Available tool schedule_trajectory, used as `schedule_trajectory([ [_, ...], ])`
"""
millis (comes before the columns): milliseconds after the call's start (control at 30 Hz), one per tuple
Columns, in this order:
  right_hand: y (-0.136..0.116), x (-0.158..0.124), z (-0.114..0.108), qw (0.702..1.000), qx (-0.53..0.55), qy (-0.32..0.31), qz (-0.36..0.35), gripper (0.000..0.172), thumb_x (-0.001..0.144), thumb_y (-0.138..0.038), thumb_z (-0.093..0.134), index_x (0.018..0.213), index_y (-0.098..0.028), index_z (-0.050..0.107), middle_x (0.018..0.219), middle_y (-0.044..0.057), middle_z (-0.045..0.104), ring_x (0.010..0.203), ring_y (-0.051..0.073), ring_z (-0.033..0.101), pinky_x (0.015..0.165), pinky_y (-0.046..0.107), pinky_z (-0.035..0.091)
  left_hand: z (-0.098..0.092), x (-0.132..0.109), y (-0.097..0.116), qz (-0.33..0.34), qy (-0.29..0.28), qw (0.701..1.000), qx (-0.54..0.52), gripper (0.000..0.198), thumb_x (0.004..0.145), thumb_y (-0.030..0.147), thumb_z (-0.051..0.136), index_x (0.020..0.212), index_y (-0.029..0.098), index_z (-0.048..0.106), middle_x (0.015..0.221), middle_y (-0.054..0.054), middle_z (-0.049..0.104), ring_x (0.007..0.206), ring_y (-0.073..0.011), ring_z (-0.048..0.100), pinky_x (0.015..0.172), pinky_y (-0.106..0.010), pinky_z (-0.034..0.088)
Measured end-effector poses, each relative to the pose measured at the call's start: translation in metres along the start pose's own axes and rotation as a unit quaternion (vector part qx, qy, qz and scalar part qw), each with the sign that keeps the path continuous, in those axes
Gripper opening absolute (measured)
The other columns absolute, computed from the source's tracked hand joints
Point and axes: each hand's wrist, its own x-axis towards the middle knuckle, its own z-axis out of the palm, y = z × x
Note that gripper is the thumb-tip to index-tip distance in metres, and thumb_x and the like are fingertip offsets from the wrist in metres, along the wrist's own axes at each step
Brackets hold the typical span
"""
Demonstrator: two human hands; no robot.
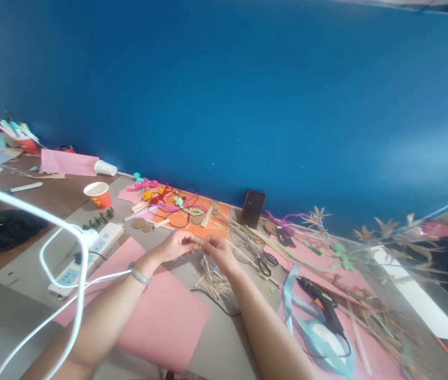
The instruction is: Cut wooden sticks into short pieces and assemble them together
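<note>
Your left hand (180,244) and right hand (219,253) meet with fingertips pinched together; what sits between them, I can't tell. The sticks (212,284) lie at 5 o'clock from that pinch, axes crossing, nearer your right hand.

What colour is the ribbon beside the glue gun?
The ribbon is light blue, best seen in the head view, the only one.
</note>
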Motion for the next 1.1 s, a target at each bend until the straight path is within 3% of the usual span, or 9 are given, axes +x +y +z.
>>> schedule_trajectory([
  [233, -0.0050, -0.0004, -0.0040, 0.999, 0.043, -0.010, 0.012, 0.029, 0.071, -0.046, 0.065, 0.065, -0.017, 0.060, 0.052, -0.004, 0.051, 0.049, 0.009, 0.043, 0.053, 0.023, 0.036, -0.0005, -0.0022, 0.0027, -0.007, -0.037, 0.996, -0.086, 0.025, 0.075, 0.036, 0.063, 0.075, 0.012, 0.064, 0.067, -0.003, 0.063, 0.055, -0.0095, 0.054, 0.049, -0.019, 0.040],
  [467, -0.0039, -0.0015, 0.0002, 0.995, 0.098, -0.026, 0.000, 0.028, 0.075, -0.043, 0.063, 0.065, -0.018, 0.059, 0.055, -0.003, 0.053, 0.054, 0.010, 0.047, 0.059, 0.024, 0.037, 0.0036, -0.0009, 0.0005, -0.009, -0.019, 0.983, -0.181, 0.028, 0.071, 0.037, 0.069, 0.075, 0.011, 0.061, 0.070, -0.004, 0.065, 0.053, -0.0083, 0.054, 0.047, -0.019, 0.039],
  [767, 0.0016, 0.0006, 0.0035, 0.988, 0.152, 0.008, 0.025, 0.023, 0.070, -0.038, 0.069, 0.067, -0.017, 0.061, 0.055, -0.004, 0.053, 0.052, 0.009, 0.042, 0.057, 0.023, 0.033, 0.0059, -0.0041, 0.0070, 0.028, 0.001, 0.989, -0.143, 0.026, 0.075, 0.037, 0.065, 0.076, 0.011, 0.059, 0.069, -0.003, 0.063, 0.054, -0.0080, 0.054, 0.052, -0.020, 0.043],
  [967, -0.0017, -0.0011, 0.0034, 0.994, 0.110, 0.004, 0.003, 0.023, 0.074, -0.039, 0.065, 0.067, -0.017, 0.062, 0.055, -0.004, 0.053, 0.053, 0.009, 0.043, 0.058, 0.023, 0.033, 0.0067, -0.0021, 0.0059, 0.053, 0.019, 0.991, -0.118, 0.023, 0.077, 0.035, 0.063, 0.074, 0.012, 0.058, 0.064, 0.000, 0.059, 0.052, -0.0078, 0.051, 0.050, -0.019, 0.042],
  [1100, -0.0074, -0.0035, 0.0041, 0.997, 0.063, 0.035, -0.005, 0.023, 0.073, -0.039, 0.066, 0.069, -0.017, 0.063, 0.055, -0.003, 0.054, 0.052, 0.009, 0.045, 0.056, 0.023, 0.035, 0.0066, -0.0011, 0.0039, 0.063, 0.040, 0.992, -0.099, 0.023, 0.077, 0.034, 0.062, 0.073, 0.012, 0.058, 0.059, 0.001, 0.057, 0.051, -0.0077, 0.051, 0.050, -0.019, 0.042],
])
